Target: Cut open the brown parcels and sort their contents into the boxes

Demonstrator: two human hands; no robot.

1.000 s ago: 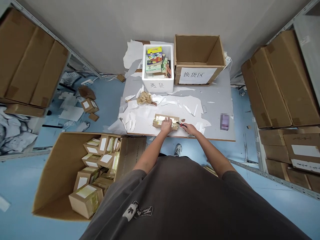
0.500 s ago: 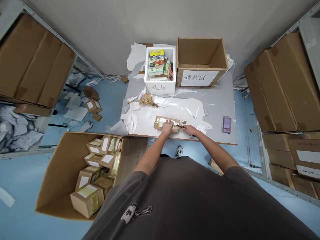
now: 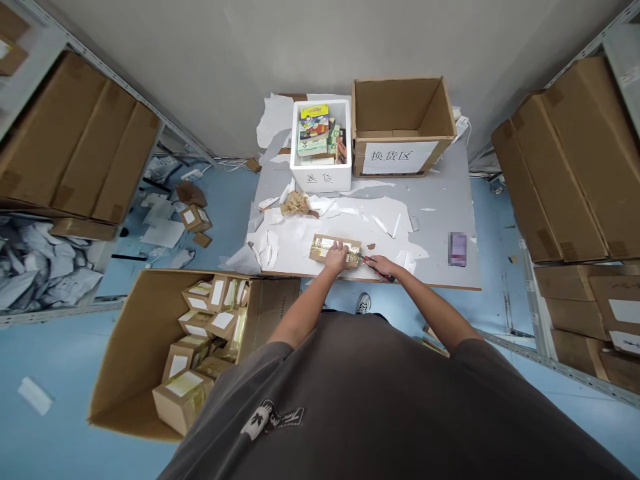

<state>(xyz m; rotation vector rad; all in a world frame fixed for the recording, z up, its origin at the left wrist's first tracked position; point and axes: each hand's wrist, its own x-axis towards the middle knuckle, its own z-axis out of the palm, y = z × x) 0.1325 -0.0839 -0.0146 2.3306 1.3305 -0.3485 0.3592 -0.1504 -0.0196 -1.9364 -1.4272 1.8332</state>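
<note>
Held the box point(image 3: 320, 248) down on the table point(image 3: 445, 207) with the left hand point(image 3: 337, 256) laid over it around the middle, fingers bent over the top; could not tell pressing from gripping there. Closed the right hand point(image 3: 381, 265) around the cutter point(image 3: 366, 258), just right of the box, with the tip at the box's right end; could not tell touching from hovering at so small a size. Judging from this, was at the step of cutting the tape point(image 3: 353, 257) at that end, with the box apparently not yet open: saw no raised flap, though with part of the top hidden by the left hand. For the next move, by the same judgement, called for a firm left hand, fingers clear of the blade's line, and a shallow, controlled stroke through tape alone, sparing any contents. Found the box flat near the table's near edge, on white paper point(image 3: 345, 227), well apart from the tub point(image 3: 320, 181) and carton point(image 3: 360, 160) on the far side. Saw its long axis run mostly left to right, nearly along the near edge, with the right end slightly nearer than the left; traced that end pointing toward the cutter and right hand, and the other toward the table's left side.
</note>
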